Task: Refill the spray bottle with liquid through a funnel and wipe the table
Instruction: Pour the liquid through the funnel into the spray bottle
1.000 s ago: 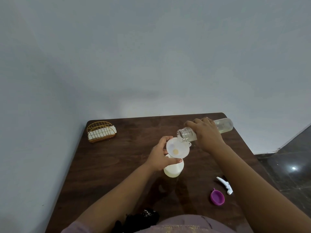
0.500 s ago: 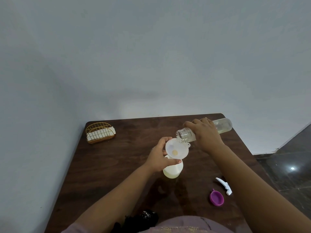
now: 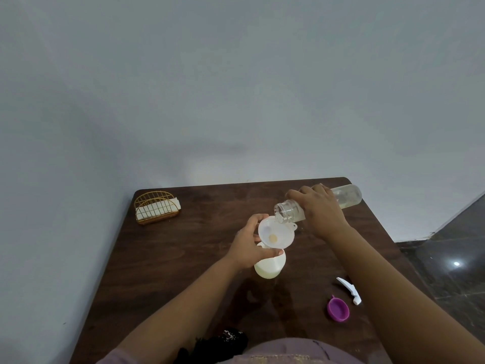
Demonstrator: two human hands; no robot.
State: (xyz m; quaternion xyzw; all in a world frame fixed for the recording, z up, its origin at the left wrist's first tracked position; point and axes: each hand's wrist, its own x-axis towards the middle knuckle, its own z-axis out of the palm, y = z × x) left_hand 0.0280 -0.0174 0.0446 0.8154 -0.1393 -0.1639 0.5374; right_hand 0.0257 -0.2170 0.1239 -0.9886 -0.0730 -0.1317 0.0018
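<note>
The right hand (image 3: 321, 211) is wrapped round a clear refill bottle (image 3: 346, 197), tipped almost flat with its open mouth over the rim of the funnel (image 3: 275, 232). The left hand (image 3: 249, 245) curls round the funnel's near edge and neck, steadying it on the white spray bottle (image 3: 270, 266), which stands upright at the middle of the bench (image 3: 183, 258).

Set against half a second ago, almost nothing has shifted: the refill bottle keeps the same tilt and the same place over the funnel. Liquid pools pale in the funnel's throat, so the pour looks to be under way and steady, with the refill not finished and the wiping not begun.

Taking the spray bottle as the mark: a wire napkin holder (image 3: 157, 208) sits well behind it to the left, near the wall. The purple cap (image 3: 338, 310) lies nearer the person to its right, and the white trigger head (image 3: 349, 289), smaller, lies just beyond that cap.
</note>
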